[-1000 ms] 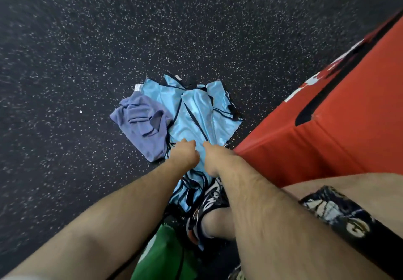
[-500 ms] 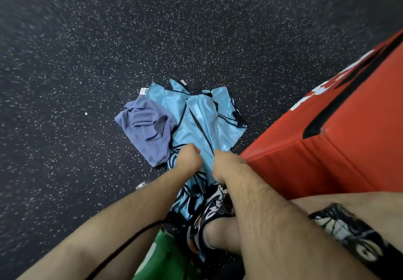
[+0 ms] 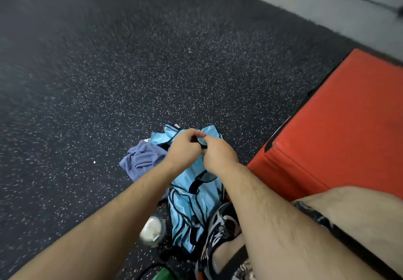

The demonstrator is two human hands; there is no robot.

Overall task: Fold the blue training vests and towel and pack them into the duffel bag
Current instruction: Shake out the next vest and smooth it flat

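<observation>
Both forearms reach forward and converge, the wrists nearly meeting over the floor. The left hand is curled, knuckles up, its fingers bent over and pinching a bunched edge of the vest. The right hand sits just beside it, touching or almost so, its fist closed on the same bunch of cloth with the back of the hand towards the camera. How far its fingers wrap under is hidden. From the grip the light-blue, dark-trimmed vest falls back towards the person and crumples on the floor below the wrists. More of the same blue cloth shows just beyond the knuckles, and how many vests lie there cannot be told. The towel, a dull purple-blue, lies rumpled on the floor just left of the grip, touching the vest. A red box stands to the right of the grip, apart from it. Below the grip, near the person, a shoe rests against the vest's lower end, and a small white round thing lies left of that. A scrap of green shows at the bottom edge.
</observation>
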